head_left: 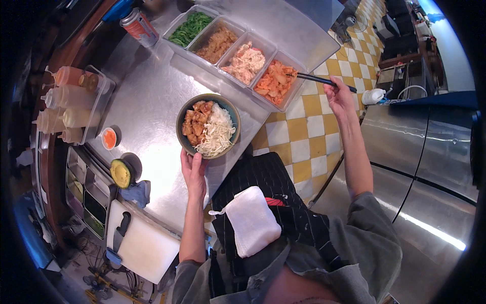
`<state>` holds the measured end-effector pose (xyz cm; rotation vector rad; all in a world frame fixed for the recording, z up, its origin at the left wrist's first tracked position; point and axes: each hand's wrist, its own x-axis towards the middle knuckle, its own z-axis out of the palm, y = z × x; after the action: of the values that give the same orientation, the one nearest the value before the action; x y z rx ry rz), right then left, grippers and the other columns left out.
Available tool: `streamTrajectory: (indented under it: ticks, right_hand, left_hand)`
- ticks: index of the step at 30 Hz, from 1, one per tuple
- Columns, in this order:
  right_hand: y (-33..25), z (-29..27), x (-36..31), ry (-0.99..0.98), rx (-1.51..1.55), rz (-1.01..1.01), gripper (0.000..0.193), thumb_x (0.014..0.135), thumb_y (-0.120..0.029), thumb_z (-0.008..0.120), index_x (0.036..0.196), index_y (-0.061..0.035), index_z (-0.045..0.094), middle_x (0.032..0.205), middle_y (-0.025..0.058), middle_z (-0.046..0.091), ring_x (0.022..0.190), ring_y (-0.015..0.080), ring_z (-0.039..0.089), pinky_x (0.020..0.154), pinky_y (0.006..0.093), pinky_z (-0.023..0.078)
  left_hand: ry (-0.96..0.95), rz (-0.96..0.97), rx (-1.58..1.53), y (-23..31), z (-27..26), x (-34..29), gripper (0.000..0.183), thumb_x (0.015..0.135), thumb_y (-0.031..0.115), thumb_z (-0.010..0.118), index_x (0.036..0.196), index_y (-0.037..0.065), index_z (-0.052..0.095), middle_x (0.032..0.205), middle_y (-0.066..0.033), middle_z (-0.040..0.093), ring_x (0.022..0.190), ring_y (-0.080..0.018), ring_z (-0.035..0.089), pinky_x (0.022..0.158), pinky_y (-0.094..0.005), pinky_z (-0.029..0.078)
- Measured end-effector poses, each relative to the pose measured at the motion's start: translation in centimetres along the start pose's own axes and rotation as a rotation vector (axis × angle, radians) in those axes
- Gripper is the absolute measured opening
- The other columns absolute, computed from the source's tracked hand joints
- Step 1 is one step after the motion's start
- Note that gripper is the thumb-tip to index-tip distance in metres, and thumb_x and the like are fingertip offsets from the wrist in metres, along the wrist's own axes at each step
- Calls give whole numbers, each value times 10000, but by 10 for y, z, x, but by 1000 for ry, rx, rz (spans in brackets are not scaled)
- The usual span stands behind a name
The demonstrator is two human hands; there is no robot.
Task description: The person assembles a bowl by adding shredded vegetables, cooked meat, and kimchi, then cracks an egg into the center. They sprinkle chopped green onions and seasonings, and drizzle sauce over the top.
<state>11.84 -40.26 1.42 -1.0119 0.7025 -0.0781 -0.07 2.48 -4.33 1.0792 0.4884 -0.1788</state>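
Observation:
My left hand (194, 172) grips the near rim of a bowl (178, 125), thumb and fingers closed on its edge. Inside are glazed brown meat chunks (195, 124), white rice (221, 113) and pale shredded strands (217, 138). Off to the right, my right hand (340, 96) pinches dark chopsticks (318, 78), whose tips reach into orange-red kimchi (276, 83) in the nearest of a row of clear tubs. The neighbouring tubs hold a pinkish creamy salad (244, 62), brown shreds (216, 43) and green seaweed salad (190, 29).
On the steel counter (144, 96) stand a drink can (139, 28), squeeze bottles (71, 96) in a clear bin, a small cup of orange bits (109, 138) and an avocado half (121, 174). A knife (120, 232) lies on a white cutting board (147, 243). Steel cabinets (392, 137) are at right.

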Motion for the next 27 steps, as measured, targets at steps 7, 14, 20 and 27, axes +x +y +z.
streamTrajectory:
  ticks: [7,14,20,27]
  right_hand:
    - [-10,13,-21,4,36,4,134,863,-120,632,842,0,576,662,129,637,502,151,620,437,172,527]
    - [-15,19,-27,-24,20,-4,134,859,-125,640,837,-8,576,659,135,637,502,150,621,417,165,513]
    - [-18,27,-36,-17,-2,10,156,868,-146,636,786,-22,590,636,107,635,478,128,604,407,153,502]
    - [-30,73,-78,-84,-30,27,163,857,-160,649,819,-14,588,647,115,635,474,126,599,388,144,479]
  left_hand:
    - [-11,-22,-57,-4,3,0,657,887,118,605,1425,98,227,1346,-101,424,1197,-209,460,959,-364,428]
    - [-8,-43,-96,-4,2,1,664,882,97,605,1426,104,224,1332,-100,434,1170,-202,482,940,-358,444]
    - [-6,-46,-103,-4,4,1,665,874,113,621,1419,92,240,1330,-94,435,1173,-196,478,943,-350,438]
    - [-7,-29,-94,-9,-2,4,680,863,134,646,1420,80,260,1338,-78,429,1177,-175,464,938,-316,426]
